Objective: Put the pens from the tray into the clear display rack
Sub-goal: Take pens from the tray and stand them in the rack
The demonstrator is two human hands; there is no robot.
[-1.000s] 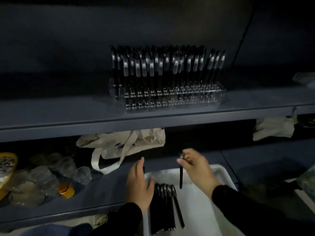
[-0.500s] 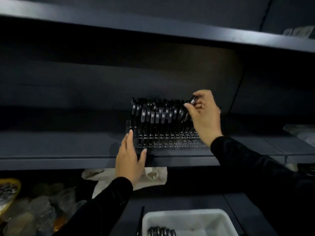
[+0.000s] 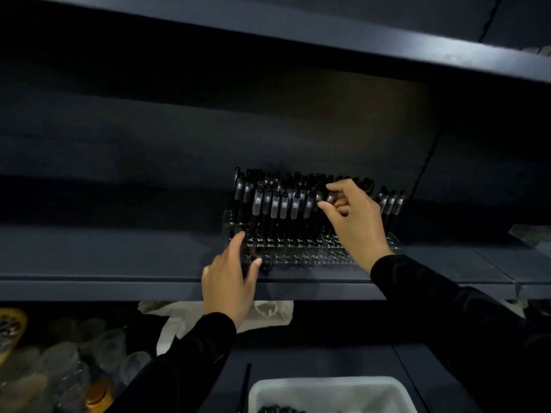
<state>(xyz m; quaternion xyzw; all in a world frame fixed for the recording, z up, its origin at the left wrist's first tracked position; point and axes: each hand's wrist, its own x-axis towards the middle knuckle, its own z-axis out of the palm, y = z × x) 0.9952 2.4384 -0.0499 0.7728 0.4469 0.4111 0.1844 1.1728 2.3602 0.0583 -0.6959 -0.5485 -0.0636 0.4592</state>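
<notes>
Right hand [image 3: 354, 222] pinching pen [image 3: 330, 197] by its top, over rack [image 3: 298, 251]. Left hand [image 3: 229, 281] flat, fingers straight, against rack's left end. Tray [image 3: 328, 391] below both.

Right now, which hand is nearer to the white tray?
Left. The left hand rests at the rack's front corner, above the white tray; the right hand is higher, among the pens.
</notes>
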